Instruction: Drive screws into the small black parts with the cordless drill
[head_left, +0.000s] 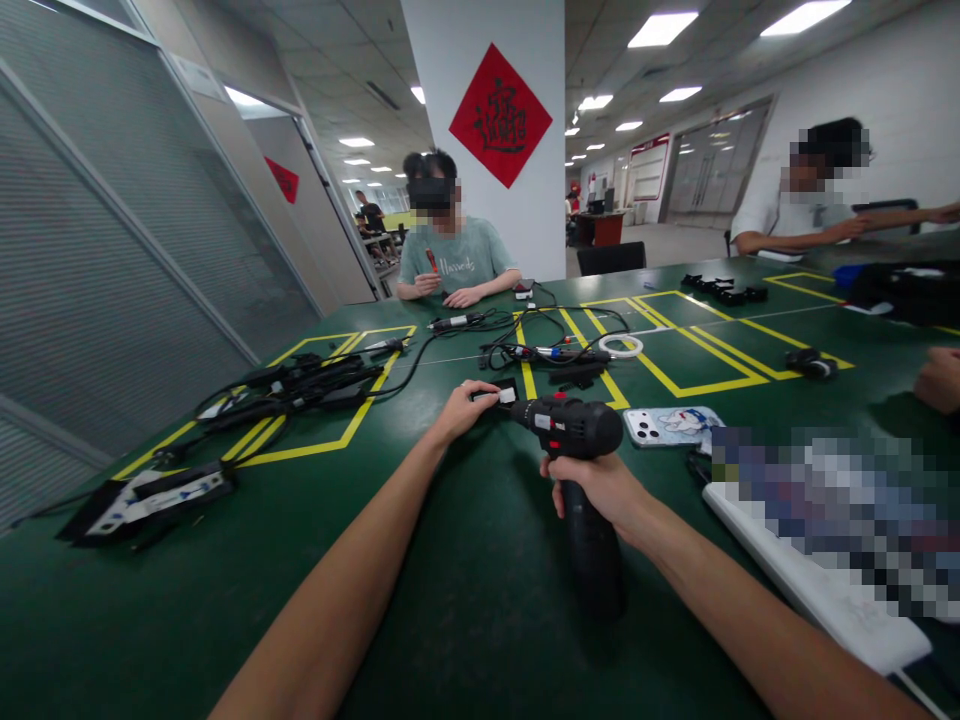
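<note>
My right hand [589, 485] is wrapped around the grip of a black cordless drill [577, 428], its battery end hanging toward me. The drill points left, and its tip meets or nearly meets a small white block [507, 396]. Fingers of my left hand [465, 408] are closed on that white block, which sits against a small dark piece [510, 384] on the green table. Whether the bit touches the block I cannot tell. Just right of the drill lies a phone in a patterned case [671, 427].
Tangled black cables [300, 385] spread over the left. A soldering-iron-like tool [555, 354] and a white ring [621, 346] lie beyond my hands. A white device [810, 580] is at right. One person [457, 250] sits opposite, another [795, 210] at far right; another hand [941, 380] shows at the right edge.
</note>
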